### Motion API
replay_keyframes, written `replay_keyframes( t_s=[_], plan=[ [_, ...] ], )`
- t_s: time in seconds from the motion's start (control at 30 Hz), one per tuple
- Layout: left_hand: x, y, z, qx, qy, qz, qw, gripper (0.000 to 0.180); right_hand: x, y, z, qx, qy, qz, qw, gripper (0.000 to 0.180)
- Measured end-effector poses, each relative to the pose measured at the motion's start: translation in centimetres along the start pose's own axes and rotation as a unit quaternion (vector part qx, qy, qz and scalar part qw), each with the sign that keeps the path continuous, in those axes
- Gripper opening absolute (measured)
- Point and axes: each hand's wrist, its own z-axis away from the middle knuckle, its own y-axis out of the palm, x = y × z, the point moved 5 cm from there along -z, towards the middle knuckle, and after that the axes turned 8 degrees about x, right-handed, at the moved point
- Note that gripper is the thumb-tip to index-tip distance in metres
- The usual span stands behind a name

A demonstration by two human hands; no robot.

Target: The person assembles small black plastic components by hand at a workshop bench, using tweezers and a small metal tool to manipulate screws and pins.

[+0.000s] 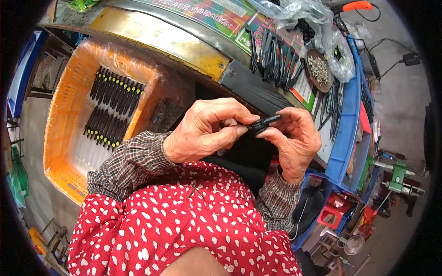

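A small, slim black part (264, 123) is held in front of my chest, between both hands. My left hand (207, 129) pinches its left end with thumb and forefinger. Thumb and fingers of my right hand (294, 140) close on its other end. Its exact kind does not show, as fingertips cover much of it. Beyond my right hand, a pile of slim black pieces (275, 57) lies on the workbench. A brown round dish (328, 83) beside the pile carries many small metal pins or screws (317, 69).
An orange crate (57, 133) lined with clear plastic stands at left, with two rows of black pieces (117, 92) bearing yellow-green dots. The metal-edged bench (159, 39) curves across the top. Blue trays (343, 142), crumpled clear plastic (306, 14) and a green metal device (398, 177) are at right.
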Motion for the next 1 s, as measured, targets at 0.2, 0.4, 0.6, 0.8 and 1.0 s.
replay_keyframes(
  t_s=[0.2, 0.4, 0.6, 0.8, 1.0],
  plan=[
    [0.9, -0.2, -0.3, -0.025, 0.0, -0.047, 0.999, 0.023, 1.9, 0.0, -0.5, -0.025, -0.166, 0.211, 0.963, 0.04],
    [0.4, -0.1, -0.6, -0.021, 0.055, -0.138, 0.989, 0.026, 2.6, 0.3, -0.3, -0.006, -0.231, 0.27, 0.935, 0.039],
    [1.4, 0.8, 0.2, -0.047, -0.054, 0.1, 0.992, 0.025, 1.5, 0.3, 0.0, 0.011, -0.173, 0.14, 0.975, 0.031],
    [1.5, 0.9, 0.2, -0.056, -0.051, 0.133, 0.988, 0.025, 1.9, 0.9, 0.6, -0.005, -0.169, 0.143, 0.975, 0.029],
    [1.8, 0.8, 0.3, -0.081, -0.094, 0.151, 0.981, 0.024, 2.0, 2.1, 1.5, -0.069, -0.176, 0.185, 0.964, 0.029]
  ],
)
